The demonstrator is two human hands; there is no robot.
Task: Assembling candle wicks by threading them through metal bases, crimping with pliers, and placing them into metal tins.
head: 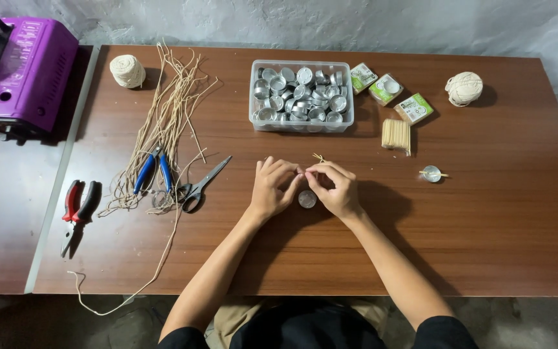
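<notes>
My left hand [271, 189] and right hand [336, 187] meet fingertip to fingertip, each grip pinching a thin wick [318, 157] just above a small metal cup [307, 199]; the tub [301, 123] sits at twelve o'clock.

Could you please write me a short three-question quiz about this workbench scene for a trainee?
1. True or false: the clear plastic tub of small round metal cups stands at the far side of the brown wooden table.
2. Which lies nearest the left hand: A) the red-handled pliers, B) the black-handled scissors, C) the purple machine?
3. Fill in: below the meeting fingertips of the left hand and the right hand lies one small round metal ____.

Key: 1 true; 2 B; 3 cup.
</notes>
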